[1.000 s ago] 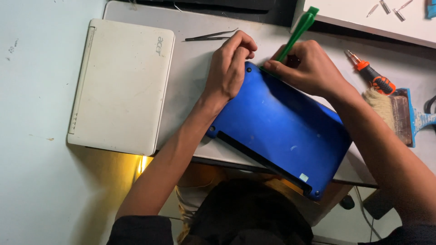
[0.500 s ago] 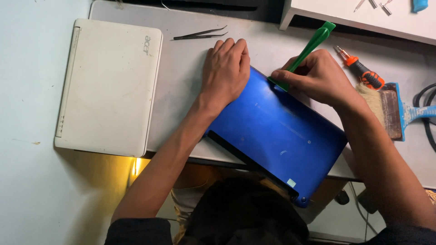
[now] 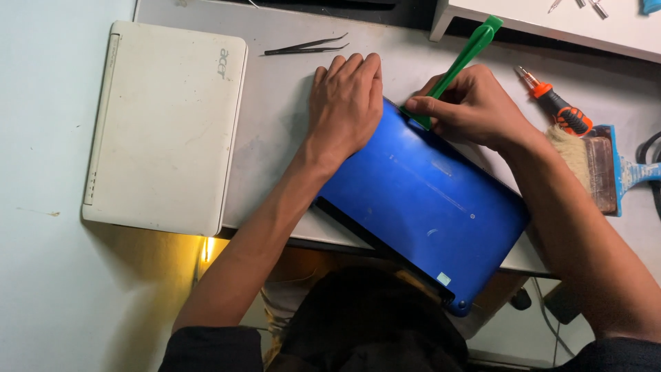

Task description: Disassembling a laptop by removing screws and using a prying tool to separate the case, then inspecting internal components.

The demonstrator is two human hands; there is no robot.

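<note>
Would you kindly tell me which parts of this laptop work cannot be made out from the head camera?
- Tip of the green pry tool: hidden behind the right hand, head view.
- Far corner of the blue laptop: covered by the left hand.
- Paintbrush handle: cut off by the right frame edge.
- Small tools on the white shelf: cut off by the top edge.

There is only one view, coming from a camera sitting on the person's head and looking almost straight down onto the grey table point(image 3: 289, 148). It is hanging close (the person's dark clothing is filling the bottom edge), taking in both forearms and cutting off the table's far side.
</note>
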